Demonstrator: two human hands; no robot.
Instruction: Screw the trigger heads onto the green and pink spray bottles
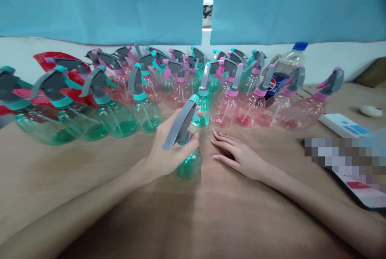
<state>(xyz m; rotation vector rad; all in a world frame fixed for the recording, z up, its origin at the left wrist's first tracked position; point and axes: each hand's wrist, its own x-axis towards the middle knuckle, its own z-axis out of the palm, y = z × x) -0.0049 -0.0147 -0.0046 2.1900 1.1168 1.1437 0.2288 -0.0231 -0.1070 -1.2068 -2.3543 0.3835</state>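
Observation:
My left hand (173, 146) is wrapped round the neck of a green spray bottle (188, 166) with a grey and teal spray head, near the middle of the wooden table (229, 214). The bottle stands roughly upright, tilted slightly. My right hand (241, 156) lies on the tabletop to the right of it, fingers spread and holding nothing. Just behind the held bottle is another green spray bottle (201, 108). A pink spray bottle (223, 110) stands beyond my right fingertips.
Rows of green and pink spray bottles span the back, including a green one (120, 120) at left. Red plastic (57, 61) lies behind them. A cola bottle (279, 76), a white box (343, 125), a mouse (370, 110) and a partly blurred-out device (357, 185) are at right.

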